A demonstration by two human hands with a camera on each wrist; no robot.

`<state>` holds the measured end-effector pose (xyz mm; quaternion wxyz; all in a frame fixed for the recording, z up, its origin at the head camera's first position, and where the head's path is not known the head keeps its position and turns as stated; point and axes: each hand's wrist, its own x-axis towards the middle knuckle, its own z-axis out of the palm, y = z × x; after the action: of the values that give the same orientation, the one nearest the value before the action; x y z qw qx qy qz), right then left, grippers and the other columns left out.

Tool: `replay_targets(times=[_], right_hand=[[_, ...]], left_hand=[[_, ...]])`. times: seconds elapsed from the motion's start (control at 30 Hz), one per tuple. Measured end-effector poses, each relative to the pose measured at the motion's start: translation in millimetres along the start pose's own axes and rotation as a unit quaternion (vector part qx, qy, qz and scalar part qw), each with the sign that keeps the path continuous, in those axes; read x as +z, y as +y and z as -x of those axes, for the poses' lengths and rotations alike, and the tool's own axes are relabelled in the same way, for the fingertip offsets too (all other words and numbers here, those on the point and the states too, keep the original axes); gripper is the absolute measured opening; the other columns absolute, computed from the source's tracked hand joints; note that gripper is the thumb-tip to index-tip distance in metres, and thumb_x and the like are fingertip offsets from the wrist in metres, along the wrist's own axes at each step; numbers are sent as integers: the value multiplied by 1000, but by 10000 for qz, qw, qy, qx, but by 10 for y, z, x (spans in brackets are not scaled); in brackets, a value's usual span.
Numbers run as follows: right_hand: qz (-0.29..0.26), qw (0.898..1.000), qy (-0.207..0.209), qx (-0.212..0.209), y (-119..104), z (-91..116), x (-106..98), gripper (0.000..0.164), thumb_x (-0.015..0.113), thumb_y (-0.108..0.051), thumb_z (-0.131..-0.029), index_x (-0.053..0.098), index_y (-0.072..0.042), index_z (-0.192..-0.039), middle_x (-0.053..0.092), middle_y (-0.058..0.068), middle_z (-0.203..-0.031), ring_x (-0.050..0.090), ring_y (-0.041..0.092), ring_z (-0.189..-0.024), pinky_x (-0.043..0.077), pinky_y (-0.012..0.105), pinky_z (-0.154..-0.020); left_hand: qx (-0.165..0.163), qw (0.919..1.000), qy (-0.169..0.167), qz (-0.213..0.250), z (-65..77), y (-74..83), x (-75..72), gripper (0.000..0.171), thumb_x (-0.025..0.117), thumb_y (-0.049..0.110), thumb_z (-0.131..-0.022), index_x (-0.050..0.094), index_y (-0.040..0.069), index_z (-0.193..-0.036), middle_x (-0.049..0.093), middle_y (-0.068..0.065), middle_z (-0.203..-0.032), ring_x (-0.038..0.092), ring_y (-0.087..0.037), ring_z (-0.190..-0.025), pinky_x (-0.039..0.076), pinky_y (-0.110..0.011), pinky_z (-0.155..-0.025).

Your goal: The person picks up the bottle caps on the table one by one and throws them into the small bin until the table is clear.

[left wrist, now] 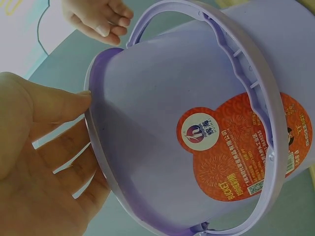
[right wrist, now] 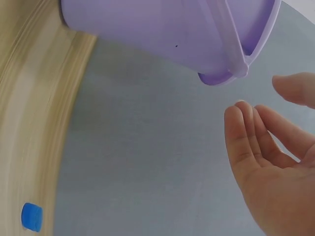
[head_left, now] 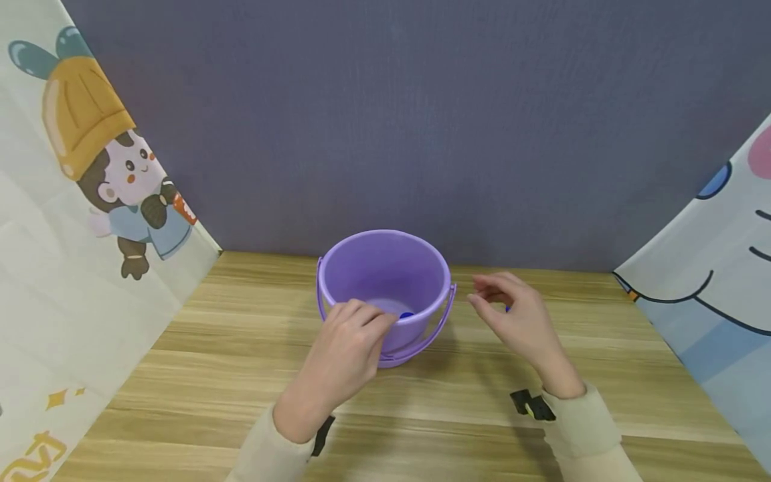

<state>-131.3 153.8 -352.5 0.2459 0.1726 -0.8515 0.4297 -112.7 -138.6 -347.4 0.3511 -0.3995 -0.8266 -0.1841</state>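
Note:
A purple bucket (head_left: 385, 242) stands upright on the wooden table, its handle hanging down at the front. My left hand (head_left: 349, 345) holds the near rim, with the thumb (left wrist: 64, 103) on the outer side and the fingers over the edge. To the right of the bucket, apart from it, my right hand (head_left: 521, 321) is raised with bent fingers and a gap between thumb and fingertips; nothing is in it. A small blue piece (head_left: 407, 315) shows inside the bucket. Another blue piece, like a bottle cap (right wrist: 32, 217), lies on the table, mostly hidden behind my right hand in the head view.
A dark grey panel (head_left: 391, 120) rises behind the table (head_left: 241, 375). Printed cartoon sheets flank it on the left (head_left: 36, 288) and right (head_left: 723, 268). The bucket's side carries a red and orange label (left wrist: 221, 162).

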Motion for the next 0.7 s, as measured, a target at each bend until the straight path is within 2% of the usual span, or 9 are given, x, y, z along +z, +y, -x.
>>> replay_targets(times=[0.2, 0.7], right_hand=[[102, 9997, -220, -36, 156, -184, -138, 29, 74, -7, -92, 71, 1, -119, 69, 10, -107, 63, 6, -93, 55, 21, -82], [238, 9993, -263, 97, 220, -200, -153, 28, 73, -10, -93, 70, 3, -118, 68, 10, -106, 63, 5, -92, 53, 17, -81]], left_hand=[[-115, 9998, 62, -128, -164, 2, 115, 20, 70, 3, -86, 76, 9, -105, 73, 0, -101, 62, -20, -92, 49, -37, -81], [-150, 9998, 32, -110, -169, 12, 112, 21, 69, 2, -87, 76, 9, -105, 73, 0, -102, 62, -20, -93, 50, -37, -81]])
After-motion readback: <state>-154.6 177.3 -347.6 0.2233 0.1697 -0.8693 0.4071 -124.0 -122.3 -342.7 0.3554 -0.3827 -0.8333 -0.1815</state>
